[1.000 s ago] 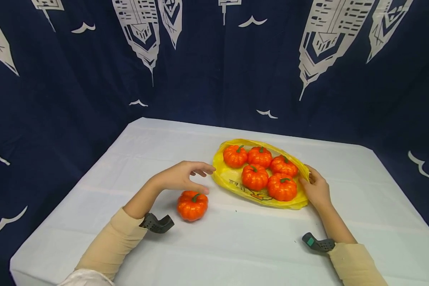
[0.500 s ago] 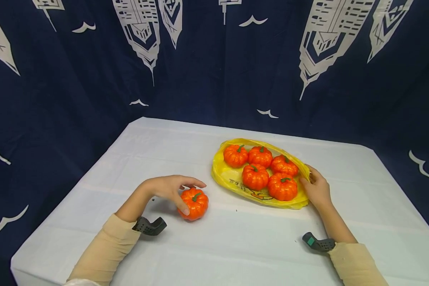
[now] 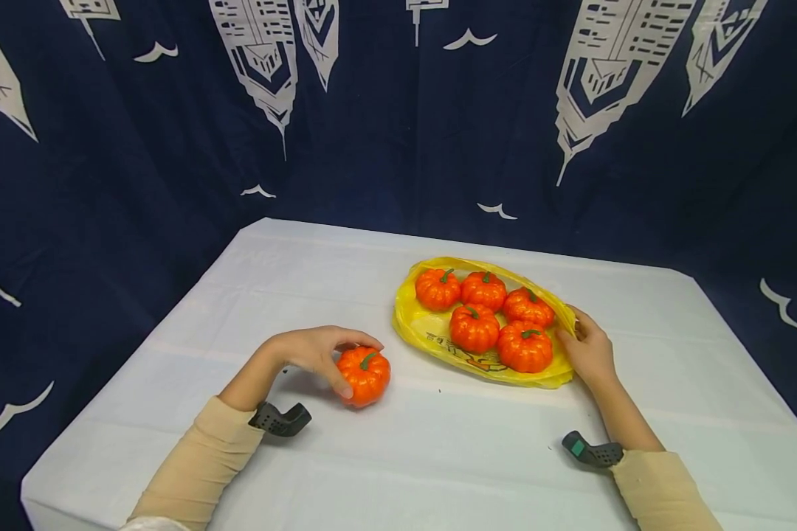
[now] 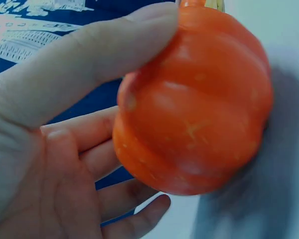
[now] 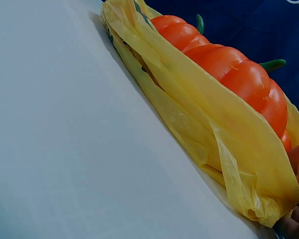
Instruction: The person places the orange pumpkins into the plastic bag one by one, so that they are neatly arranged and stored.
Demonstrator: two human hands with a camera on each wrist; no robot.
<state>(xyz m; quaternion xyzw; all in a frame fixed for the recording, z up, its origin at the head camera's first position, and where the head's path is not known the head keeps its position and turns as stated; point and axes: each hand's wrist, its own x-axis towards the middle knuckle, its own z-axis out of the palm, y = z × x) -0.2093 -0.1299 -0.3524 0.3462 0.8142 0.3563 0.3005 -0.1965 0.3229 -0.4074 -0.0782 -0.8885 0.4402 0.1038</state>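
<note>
My left hand (image 3: pixel 311 351) grips a small orange pumpkin (image 3: pixel 372 376) with a green stem, left of centre on the table. In the left wrist view the thumb presses on one side of the pumpkin (image 4: pixel 199 109), and the fingers reach behind it. A yellow plastic bag (image 3: pixel 432 324) lies opened out to the right, with several more orange pumpkins (image 3: pixel 473 329) inside. My right hand (image 3: pixel 591 355) holds the bag's right edge, its fingertips partly hidden by the plastic. The right wrist view shows the bunched end of the bag (image 5: pixel 209 134) near those fingers.
A white cloth covers the table (image 3: pixel 438 457). Behind it hangs a dark blue curtain (image 3: pixel 385 147) printed with pale buildings and birds. Dark wrist mounts sit on the left wrist (image 3: pixel 280 420) and the right wrist (image 3: pixel 592 451).
My left hand has come down and leftward from near the bag onto the loose pumpkin, taken hold of it, and shifted it slightly right. The right hand and bag stay put.
</note>
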